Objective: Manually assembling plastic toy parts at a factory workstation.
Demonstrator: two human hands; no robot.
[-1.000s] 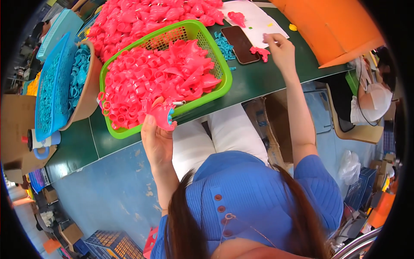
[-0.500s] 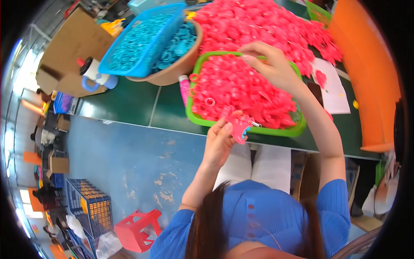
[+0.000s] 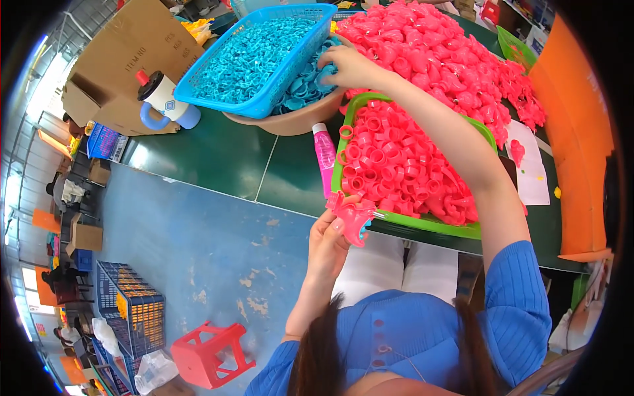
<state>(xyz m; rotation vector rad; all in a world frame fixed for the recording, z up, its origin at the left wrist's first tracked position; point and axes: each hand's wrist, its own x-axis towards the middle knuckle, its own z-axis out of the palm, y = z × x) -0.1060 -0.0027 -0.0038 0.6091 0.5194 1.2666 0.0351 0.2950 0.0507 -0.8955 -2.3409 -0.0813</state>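
**Pink piece in one hand, blue pieces under the other**

The left hand (image 3: 328, 241) is pinching a small pink plastic piece (image 3: 353, 216) between the thumb and the fingertips. The grip is closing tight around the bottom of the piece, just in front of the near edge of the table (image 3: 218, 155) and beside the green basket (image 3: 422, 224). The right hand (image 3: 347, 66) is reaching far across the table. Its fingers are lying curled on the blue plastic pieces (image 3: 305, 92) in the tan bowl (image 3: 297, 122). It is too hard to see if this grip is holding one yet or only touching them.

The pink piece is looking light and stiff, with a smooth, maybe slippery skin. It is probably not breaking easily. Holding it by its thick round part, not by the thin bit sticking out, is looking like the safest way. The blue pieces are looking just as small and light, so two fingertips should be enough.

The green basket is sitting full of pink rings, and a big pink heap (image 3: 449, 59) is lying behind it. A blue basket (image 3: 261, 56) of blue bits is resting on the bowl.

Half a second ago the right hand was lying on the pink rings in the green basket. Now it is over at the blue pieces. The left hand is still holding its pink piece in the same spot.
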